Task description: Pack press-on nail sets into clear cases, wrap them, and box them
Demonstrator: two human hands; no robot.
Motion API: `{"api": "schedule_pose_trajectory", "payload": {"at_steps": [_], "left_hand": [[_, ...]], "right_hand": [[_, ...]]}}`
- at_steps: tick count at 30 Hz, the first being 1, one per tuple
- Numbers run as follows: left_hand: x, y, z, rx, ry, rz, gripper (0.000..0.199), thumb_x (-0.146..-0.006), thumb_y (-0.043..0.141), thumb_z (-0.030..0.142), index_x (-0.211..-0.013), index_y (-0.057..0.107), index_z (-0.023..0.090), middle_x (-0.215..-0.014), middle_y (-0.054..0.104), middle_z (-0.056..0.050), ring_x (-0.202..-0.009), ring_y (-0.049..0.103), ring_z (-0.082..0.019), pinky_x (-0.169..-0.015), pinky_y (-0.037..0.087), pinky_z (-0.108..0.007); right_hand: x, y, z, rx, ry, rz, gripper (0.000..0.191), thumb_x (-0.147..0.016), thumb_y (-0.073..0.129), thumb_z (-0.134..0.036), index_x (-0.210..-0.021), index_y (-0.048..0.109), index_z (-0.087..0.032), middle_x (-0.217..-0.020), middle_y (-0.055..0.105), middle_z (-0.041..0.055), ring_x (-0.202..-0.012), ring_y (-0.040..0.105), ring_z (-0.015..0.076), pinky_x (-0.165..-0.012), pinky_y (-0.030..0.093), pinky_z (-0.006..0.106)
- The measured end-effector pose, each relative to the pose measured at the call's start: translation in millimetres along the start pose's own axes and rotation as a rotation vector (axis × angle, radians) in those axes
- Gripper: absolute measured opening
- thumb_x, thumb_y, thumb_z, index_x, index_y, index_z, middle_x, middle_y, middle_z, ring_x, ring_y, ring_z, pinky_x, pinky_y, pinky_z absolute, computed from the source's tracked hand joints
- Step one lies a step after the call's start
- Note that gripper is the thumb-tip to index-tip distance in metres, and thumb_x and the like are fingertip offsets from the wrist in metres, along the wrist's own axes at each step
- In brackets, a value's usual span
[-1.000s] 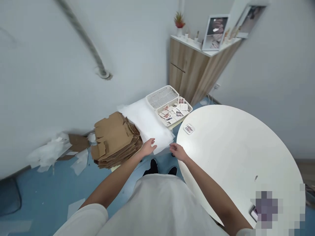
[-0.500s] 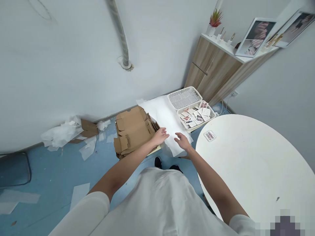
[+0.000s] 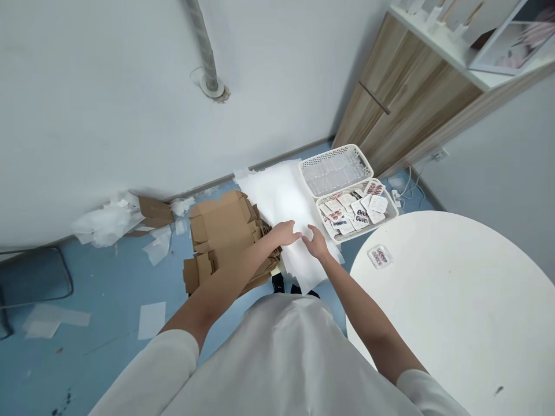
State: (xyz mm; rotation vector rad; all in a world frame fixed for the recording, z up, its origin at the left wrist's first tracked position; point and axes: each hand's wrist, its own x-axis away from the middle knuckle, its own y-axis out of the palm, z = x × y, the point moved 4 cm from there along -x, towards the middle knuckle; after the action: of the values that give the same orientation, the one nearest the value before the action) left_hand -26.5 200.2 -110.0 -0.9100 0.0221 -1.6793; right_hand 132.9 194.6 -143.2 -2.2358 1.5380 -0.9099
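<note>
My left hand (image 3: 285, 233) hangs over a stack of thin white packing sheets (image 3: 277, 193), its thumb and fingers apart and nothing visible between them. Close by on the right, my right hand (image 3: 317, 243) is held the same way, fingers slightly curved and open. The thumbs point toward each other with a small gap. Whether either hand touches the top sheet I cannot tell. Flattened brown cardboard boxes (image 3: 225, 222) lie in a pile beside the sheets, partly behind my left forearm.
A white basket of small printed cards and packs (image 3: 323, 203) stands right of the sheets, with a basket of clear plastic cases (image 3: 303, 173) behind it. A round white table (image 3: 451, 300) bears a small clear pack (image 3: 380, 256). Crumpled packing and cardboard (image 3: 110, 222) lie along the wall.
My hands have come closer together over the white sheets. The view has tilted downward, so less of the cabinet top shows.
</note>
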Motion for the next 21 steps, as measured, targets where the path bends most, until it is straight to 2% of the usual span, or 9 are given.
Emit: {"api": "schedule_pose_trajectory", "payload": {"at_steps": [4,8,11,16,19,21], "left_hand": [[-43.2,1.2,-15.6,0.015,-0.145,0.052,0.051,-0.055,0.074,0.036,-0.098,0.056,0.014,-0.115,0.055,-0.017,-0.115,0.044,-0.035,-0.091,0.034,-0.038],[-65.0,5.5,-31.9,-0.036,-0.244,0.055,0.057,-0.054,0.074,0.036,-0.102,0.053,0.013,-0.126,0.044,-0.021,-0.116,0.042,-0.039,-0.089,0.035,-0.042],[-65.5,5.9,-40.0,-0.122,-0.338,0.022,0.061,-0.053,0.073,0.039,-0.104,0.052,0.013,-0.128,0.042,-0.023,-0.113,0.045,-0.04,-0.086,0.037,-0.043],[-59.1,-5.5,-43.0,-0.042,-0.37,0.111,0.057,-0.052,0.074,0.033,-0.101,0.053,0.015,-0.121,0.049,-0.018,-0.108,0.049,-0.034,-0.084,0.04,-0.037],[-56.2,-11.1,-42.6,0.071,-0.377,0.132,0.064,-0.053,0.073,0.029,-0.111,0.048,0.018,-0.114,0.054,-0.014,-0.102,0.054,-0.029,-0.079,0.043,-0.033],[-52.8,-14.6,-39.7,0.141,-0.372,0.165,0.077,-0.056,0.071,0.028,-0.125,0.037,0.018,-0.115,0.053,-0.013,-0.099,0.055,-0.026,-0.076,0.044,-0.032]], "right_hand": [[-32.5,5.9,1.0,0.078,-0.085,-0.018,0.059,-0.077,0.047,-0.026,-0.132,0.029,-0.014,-0.139,0.031,0.0137,-0.13,0.025,0.0249,-0.105,0.025,0.043],[-38.2,18.4,12.0,0.126,-0.103,-0.062,0.058,-0.074,0.051,-0.024,-0.13,0.033,-0.017,-0.143,0.022,0.012,-0.133,0.015,0.0285,-0.105,0.02,0.047],[-37.1,22.7,20.1,0.113,-0.079,-0.072,0.059,-0.074,0.051,-0.024,-0.129,0.033,-0.016,-0.14,0.026,0.014,-0.131,0.018,0.0298,-0.104,0.02,0.05],[-42.7,19.7,29.6,0.001,0.011,-0.089,0.062,-0.073,0.05,-0.025,-0.131,0.03,-0.017,-0.125,0.041,0.0135,-0.112,0.044,0.0254,-0.097,0.035,0.044],[-45.6,20.6,31.5,0.008,0.028,-0.125,0.056,-0.071,0.053,-0.023,-0.125,0.039,-0.019,-0.123,0.04,0.0116,-0.109,0.046,0.0239,-0.095,0.037,0.041],[-46.2,21.9,31.6,0.032,0.026,-0.137,0.053,-0.07,0.053,-0.023,-0.122,0.043,-0.019,-0.123,0.038,0.0109,-0.112,0.044,0.0233,-0.096,0.037,0.039]]}}
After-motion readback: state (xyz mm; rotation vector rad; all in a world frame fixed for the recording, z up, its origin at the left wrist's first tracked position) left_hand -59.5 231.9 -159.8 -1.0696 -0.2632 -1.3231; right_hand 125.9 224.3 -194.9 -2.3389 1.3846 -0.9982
